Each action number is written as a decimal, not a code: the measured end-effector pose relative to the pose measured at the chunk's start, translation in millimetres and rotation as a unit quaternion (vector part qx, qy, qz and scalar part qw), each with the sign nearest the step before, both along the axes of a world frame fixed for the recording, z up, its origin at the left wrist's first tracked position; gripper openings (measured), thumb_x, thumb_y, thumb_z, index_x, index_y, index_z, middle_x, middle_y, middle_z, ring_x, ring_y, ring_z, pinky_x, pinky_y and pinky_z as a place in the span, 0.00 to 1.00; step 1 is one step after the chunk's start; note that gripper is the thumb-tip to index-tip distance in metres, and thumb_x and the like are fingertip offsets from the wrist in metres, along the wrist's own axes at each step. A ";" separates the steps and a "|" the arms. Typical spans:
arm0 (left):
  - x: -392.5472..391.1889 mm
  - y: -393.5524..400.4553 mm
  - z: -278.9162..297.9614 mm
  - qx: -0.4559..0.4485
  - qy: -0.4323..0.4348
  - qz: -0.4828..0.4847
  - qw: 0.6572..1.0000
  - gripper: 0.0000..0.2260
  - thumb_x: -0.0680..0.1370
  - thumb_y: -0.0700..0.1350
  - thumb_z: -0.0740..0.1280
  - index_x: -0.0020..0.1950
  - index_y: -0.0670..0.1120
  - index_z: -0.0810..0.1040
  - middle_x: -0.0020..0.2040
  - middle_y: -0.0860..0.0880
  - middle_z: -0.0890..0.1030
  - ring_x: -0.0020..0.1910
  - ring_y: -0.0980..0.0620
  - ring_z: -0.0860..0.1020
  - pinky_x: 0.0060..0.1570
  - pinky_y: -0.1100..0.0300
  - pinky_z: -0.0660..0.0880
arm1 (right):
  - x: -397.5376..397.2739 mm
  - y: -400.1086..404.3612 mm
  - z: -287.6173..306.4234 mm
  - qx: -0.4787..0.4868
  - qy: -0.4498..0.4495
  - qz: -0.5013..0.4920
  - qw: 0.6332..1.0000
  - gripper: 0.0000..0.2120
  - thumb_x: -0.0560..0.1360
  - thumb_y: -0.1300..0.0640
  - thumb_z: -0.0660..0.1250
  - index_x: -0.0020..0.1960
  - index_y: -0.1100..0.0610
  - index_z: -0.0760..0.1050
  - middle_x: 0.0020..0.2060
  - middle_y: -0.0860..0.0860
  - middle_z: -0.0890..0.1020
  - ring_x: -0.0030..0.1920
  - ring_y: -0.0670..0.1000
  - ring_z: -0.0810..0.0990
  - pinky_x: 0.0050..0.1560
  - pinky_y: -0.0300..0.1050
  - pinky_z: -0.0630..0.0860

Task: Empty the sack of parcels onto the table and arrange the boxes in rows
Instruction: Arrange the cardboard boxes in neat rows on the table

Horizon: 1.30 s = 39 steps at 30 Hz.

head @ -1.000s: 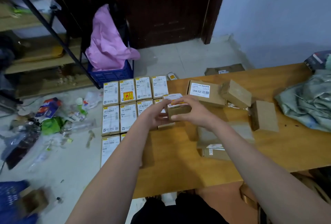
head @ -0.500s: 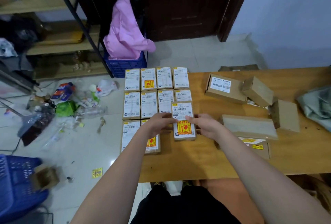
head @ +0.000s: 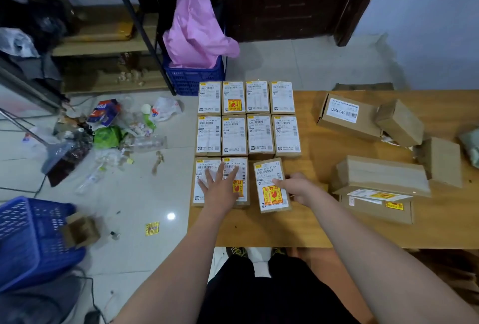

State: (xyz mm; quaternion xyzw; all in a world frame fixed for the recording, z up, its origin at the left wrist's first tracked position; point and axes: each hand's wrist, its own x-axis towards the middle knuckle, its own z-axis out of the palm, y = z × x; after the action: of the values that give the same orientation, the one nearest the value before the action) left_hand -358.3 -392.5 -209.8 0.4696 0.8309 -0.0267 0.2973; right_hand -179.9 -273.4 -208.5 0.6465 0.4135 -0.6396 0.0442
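The small brown cardboard box with a white label and red-and-yellow fragile sticker point(head: 272, 185), held up in both hands a second ago, now lies flat on the light wooden table point(head: 318, 227), third in the near row, tilted slightly and a gap apart from its neighbour. Right hand point(head: 298, 188) rests fingertips on its right side, fingers loosely bent, not clasped round it. Left hand point(head: 220, 186) has let go and lies flat, fingers spread, pressing the two near-row labelled boxes point(head: 206, 168).

Judgement: placement nearly done; a nudge left would square the row.

Two far rows of four labelled boxes point(head: 247, 116) sit tight, edges touching. Matte cardboard, glossy labels. Unsorted plain brown cartons point(head: 383, 176) lie heaped at right, near the crumpled grey-green sack point(head: 470, 146) at the table's edge.
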 end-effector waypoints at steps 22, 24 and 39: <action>-4.4 -0.1 -7.0 0.015 0.002 -0.011 1.000 0.34 0.78 0.52 0.68 0.79 0.61 0.54 0.81 0.49 0.46 0.77 0.30 0.43 0.71 0.29 0.49 | -31.5 -13.8 -10.6 0.104 -0.057 -0.006 0.993 0.23 0.80 0.55 0.65 0.74 0.56 0.66 0.69 0.54 0.75 0.66 0.57 0.74 0.66 0.53 0.71; -4.4 2.0 -5.2 0.012 0.000 -0.009 1.000 0.34 0.78 0.52 0.68 0.79 0.62 0.54 0.81 0.50 0.45 0.77 0.30 0.43 0.71 0.29 0.49 | -31.1 -11.3 -12.6 0.097 -0.056 0.003 0.994 0.25 0.80 0.54 0.66 0.75 0.55 0.65 0.69 0.54 0.75 0.66 0.58 0.74 0.67 0.55 0.71; 41.3 103.6 40.3 0.139 -0.105 0.070 0.982 0.24 0.81 0.53 0.61 0.76 0.53 0.64 0.78 0.45 0.60 0.78 0.42 0.55 0.72 0.36 0.59 | -9.2 72.6 48.0 0.207 -0.050 0.002 0.977 0.27 0.79 0.50 0.65 0.74 0.59 0.64 0.71 0.55 0.71 0.68 0.57 0.72 0.62 0.46 0.70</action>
State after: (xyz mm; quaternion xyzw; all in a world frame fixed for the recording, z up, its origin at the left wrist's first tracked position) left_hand -317.0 -288.9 -169.6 0.4471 0.8216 0.1596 0.3156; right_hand -189.2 -200.8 -160.5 0.6719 0.5356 -0.5068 -0.0692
